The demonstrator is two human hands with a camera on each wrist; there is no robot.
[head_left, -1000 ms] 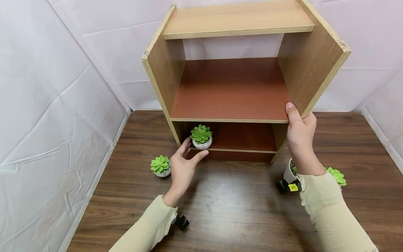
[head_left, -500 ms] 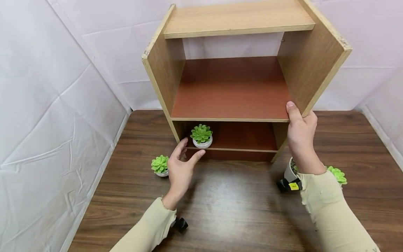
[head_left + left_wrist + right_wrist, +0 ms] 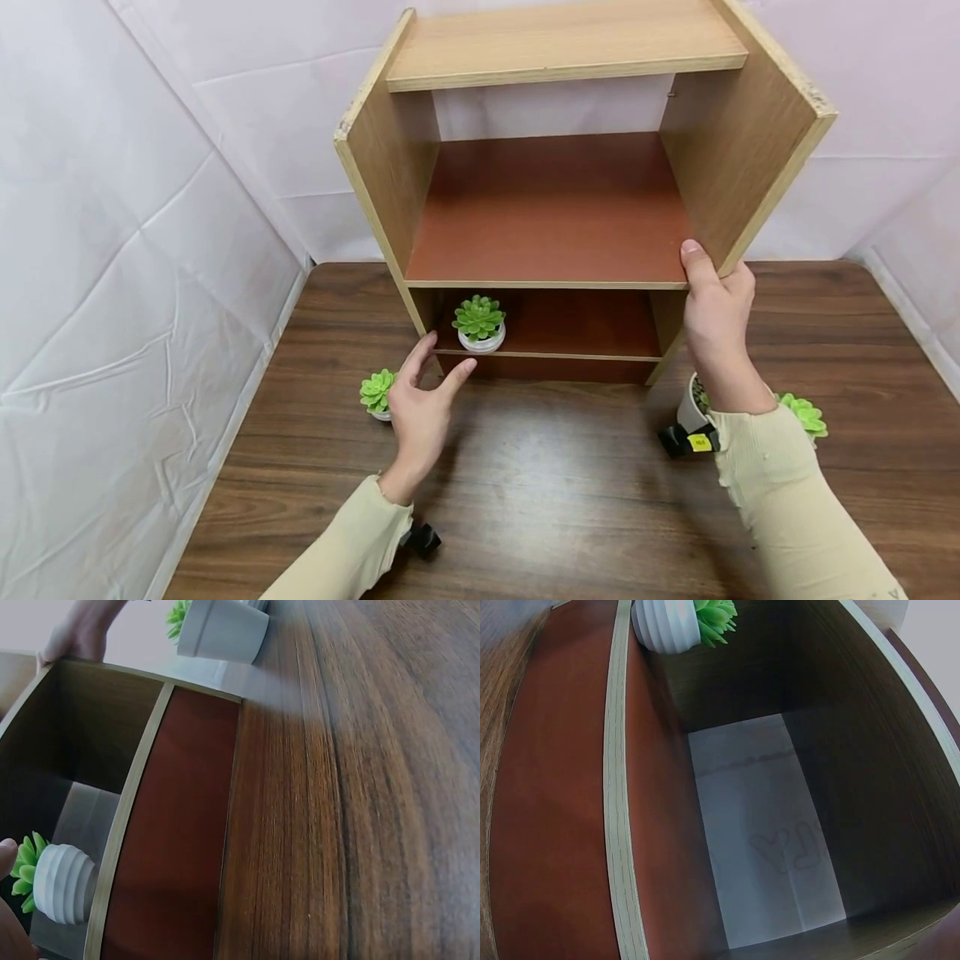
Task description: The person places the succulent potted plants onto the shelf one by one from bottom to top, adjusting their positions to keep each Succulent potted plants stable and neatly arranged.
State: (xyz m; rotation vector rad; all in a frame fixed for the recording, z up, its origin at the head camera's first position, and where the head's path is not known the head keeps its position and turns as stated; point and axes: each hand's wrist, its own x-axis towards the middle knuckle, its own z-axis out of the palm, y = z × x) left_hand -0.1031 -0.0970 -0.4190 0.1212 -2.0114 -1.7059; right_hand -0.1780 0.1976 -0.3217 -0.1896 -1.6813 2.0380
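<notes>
A small green succulent in a ribbed white pot [image 3: 479, 323] stands upright on the lower level of the wooden shelf unit [image 3: 555, 217], at its left end. My left hand [image 3: 422, 408] is just in front and to the left of it, thumb and fingers spread apart, holding nothing. In the left wrist view a gap shows between that thumb and the ribbed pot [image 3: 66, 883]. My right hand [image 3: 717, 321] grips the unit's right side panel, its thumb on the red-brown middle board. Another small succulent [image 3: 377, 390] sits on the table, its pot partly hidden behind my left hand.
Behind my right wrist stand a larger white pot [image 3: 688, 408] and a bright green succulent [image 3: 802, 415], both partly covered by the sleeve. The unit rests on a dark wood table [image 3: 540, 500]. White sheeting [image 3: 97, 292] hangs at the left and back.
My left hand has drawn back down and to the left, away from the potted succulent, which stays on the lower shelf. The right hand keeps its grip on the panel.
</notes>
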